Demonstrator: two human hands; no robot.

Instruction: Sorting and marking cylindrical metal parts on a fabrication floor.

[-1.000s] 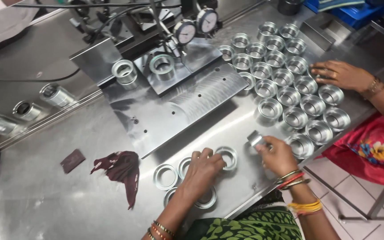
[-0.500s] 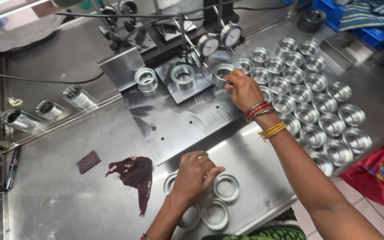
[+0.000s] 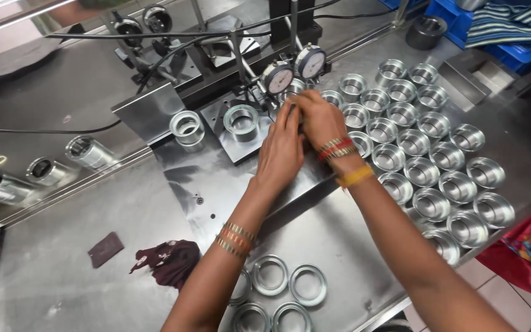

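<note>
Both my hands meet at a gauge fixture in the middle of the steel table (image 3: pixel 62 289). My right hand (image 3: pixel 318 117) is curled just below two dial gauges (image 3: pixel 293 71), and the metal ring it brought over is hidden under its fingers. Beside it, my left hand (image 3: pixel 281 150) has its fingers stretched up against the right hand; I cannot see whether it grips anything. On the fixture plate to the left stands a metal ring (image 3: pixel 241 120), and another ring (image 3: pixel 185 127) stands beside that one.
Several machined metal cups (image 3: pixel 422 169) stand in rows at the right. Flat rings (image 3: pixel 270 275) lie near the front edge beside a dark cloth (image 3: pixel 167 261). Steel cylinders (image 3: pixel 87 152) lie at the left, and a blue crate (image 3: pixel 499 43) sits at the back right.
My right hand carried a ring from the front edge up to the gauges. My left hand left the flat rings and joined it at the fixture.
</note>
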